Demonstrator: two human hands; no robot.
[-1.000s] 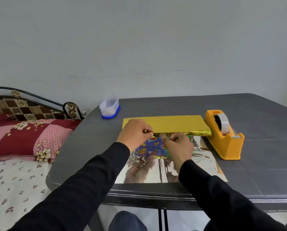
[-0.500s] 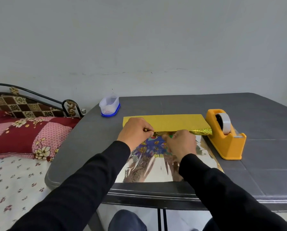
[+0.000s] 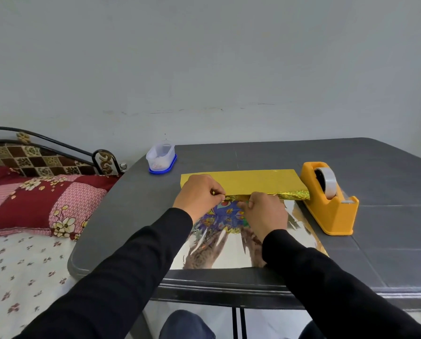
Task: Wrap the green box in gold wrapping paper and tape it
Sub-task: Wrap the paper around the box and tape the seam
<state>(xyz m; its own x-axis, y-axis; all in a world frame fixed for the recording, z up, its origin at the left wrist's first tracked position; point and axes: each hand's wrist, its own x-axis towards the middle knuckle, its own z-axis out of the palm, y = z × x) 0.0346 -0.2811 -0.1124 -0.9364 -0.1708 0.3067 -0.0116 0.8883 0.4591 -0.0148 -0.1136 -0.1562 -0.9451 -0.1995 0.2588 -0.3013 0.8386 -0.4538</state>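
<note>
Both grips pinch the folded edge of the shiny gold wrapping paper (image 3: pixel 241 181) — left hand (image 3: pixel 198 193), right hand (image 3: pixel 265 214). The patterned green box (image 3: pixel 225 212) lies just under them, mostly hidden. An uneven pull could crease or tear the foil — probably near the fingertips.

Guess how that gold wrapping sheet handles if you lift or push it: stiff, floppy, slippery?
Probably floppy: the gold wrapping paper already folds over the box, and its mirror-like inner side shows wrinkles near the left hand and right hand. Likely slick, given that glossy finish on the smooth table. Probably light and apt to crease, so a push may slide or buckle it.
</note>
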